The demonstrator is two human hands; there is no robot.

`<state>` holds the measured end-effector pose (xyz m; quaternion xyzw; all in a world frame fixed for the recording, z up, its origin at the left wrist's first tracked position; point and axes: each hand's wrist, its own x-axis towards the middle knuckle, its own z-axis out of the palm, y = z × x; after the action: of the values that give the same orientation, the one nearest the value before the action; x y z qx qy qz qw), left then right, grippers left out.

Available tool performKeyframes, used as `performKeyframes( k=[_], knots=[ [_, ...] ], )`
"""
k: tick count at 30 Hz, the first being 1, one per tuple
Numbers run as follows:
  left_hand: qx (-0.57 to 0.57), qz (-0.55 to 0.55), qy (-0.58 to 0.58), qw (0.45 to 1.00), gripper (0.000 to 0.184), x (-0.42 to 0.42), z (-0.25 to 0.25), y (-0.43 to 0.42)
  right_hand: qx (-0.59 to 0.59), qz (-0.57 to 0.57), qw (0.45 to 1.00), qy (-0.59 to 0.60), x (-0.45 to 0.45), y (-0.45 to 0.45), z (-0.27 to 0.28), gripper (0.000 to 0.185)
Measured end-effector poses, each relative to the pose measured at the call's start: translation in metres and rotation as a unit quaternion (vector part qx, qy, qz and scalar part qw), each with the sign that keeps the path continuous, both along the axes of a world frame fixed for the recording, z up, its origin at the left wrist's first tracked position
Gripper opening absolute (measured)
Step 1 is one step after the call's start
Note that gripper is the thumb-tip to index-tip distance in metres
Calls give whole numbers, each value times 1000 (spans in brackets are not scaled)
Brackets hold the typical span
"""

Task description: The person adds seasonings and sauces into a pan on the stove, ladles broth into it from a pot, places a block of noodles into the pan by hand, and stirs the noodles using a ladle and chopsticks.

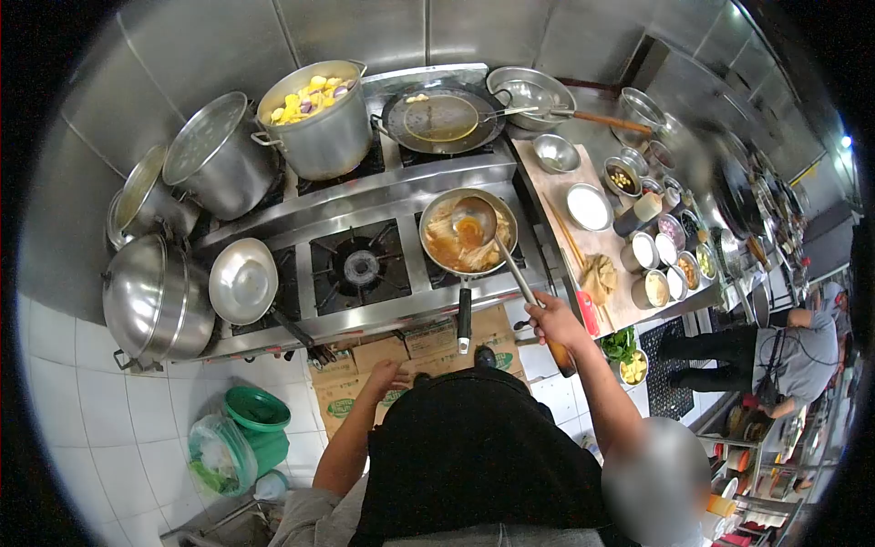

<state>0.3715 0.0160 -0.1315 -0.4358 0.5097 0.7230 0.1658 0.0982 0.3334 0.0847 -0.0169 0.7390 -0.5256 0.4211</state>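
My right hand (pixel 553 321) is wrapped round the wooden end of a long metal ladle (pixel 518 272). The ladle's bowl, with brown liquid in it, rests inside a frying pan (pixel 464 296) on the front right burner. Pale pieces of food in brown sauce (pixel 447 246) lie in that pan; I cannot make out their kind. Its black handle points towards me, with no hand on it. Low in front of the stove, my left hand (pixel 389 376) hangs apart from everything, fingers loosely extended and holding nothing.
A tall pot of cut vegetables (pixel 319 137) and a wide oily pan (pixel 428 123) stand on the back burners. Bowls and a squeeze bottle (pixel 638 214) crowd the right-hand counter (pixel 556 187). Green bins (pixel 264 447) are at lower left. Another person (pixel 793 356) stands at far right.
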Motion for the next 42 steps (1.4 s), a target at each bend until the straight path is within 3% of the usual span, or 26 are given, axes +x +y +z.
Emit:
performKeyframes(
  k=[1,2,3,5,8,13,16,19,22,23,25,27,29,32,34,37,38,39,40,42],
  knots=[
    [-33,-26,-18,999,45,13,-1,-3,37,46,979,195,-1,5,-26,52],
    [-67,-52,-35,996,43,28,-4,-7,74,91,917,381,-2,10,-55,54],
    [-78,-84,-71,991,42,45,-30,-15,108,133,816,552,-2,12,-68,57],
    [-127,-182,-88,971,41,76,-92,-32,132,102,902,397,16,-6,-28,57],
    [-236,-365,-49,899,37,111,-124,-43,118,47,975,181,36,-34,8,57],
    [-414,-590,47,692,31,126,-145,-50,67,53,981,175,46,-71,-26,54],
    [-479,-617,93,618,28,121,-156,-52,53,41,986,150,54,-85,-37,54],
    [-530,-592,172,582,30,114,-158,-55,-3,-2,1000,24,58,-75,-31,52],
    [-434,-570,66,695,26,98,-127,-47,-151,-106,959,-214,34,-46,-39,19],
    [-461,-591,88,656,29,96,-130,-47,-212,-139,922,-292,28,-41,-34,11],
    [-511,-626,129,575,34,97,-135,-51,-234,-134,914,-302,22,-30,-26,12],
    [-399,-545,50,735,36,101,-145,-57,-246,-126,918,-284,19,-17,-23,10],
    [-338,-499,17,798,39,97,-140,-58,-200,-112,949,-215,20,-11,3,25],
    [-361,-514,48,777,42,98,-111,-60,-64,-56,994,-70,8,-6,4,59],
    [-391,-531,82,747,41,94,-90,-56,23,7,998,59,5,-2,9,57],
    [-284,-457,104,836,40,104,-166,-66,164,89,938,291,-3,3,9,57],
    [-204,-363,44,908,40,100,-163,-62,188,112,897,385,-7,9,-7,57],
    [-187,-312,14,931,40,94,-160,-57,207,134,844,476,-11,16,-21,57],
    [-186,-265,-26,946,41,82,-132,-46,164,106,877,440,-10,21,-19,57],
    [-165,-169,-74,969,43,57,-69,-19,184,138,888,397,-3,26,0,57]
  ],
)
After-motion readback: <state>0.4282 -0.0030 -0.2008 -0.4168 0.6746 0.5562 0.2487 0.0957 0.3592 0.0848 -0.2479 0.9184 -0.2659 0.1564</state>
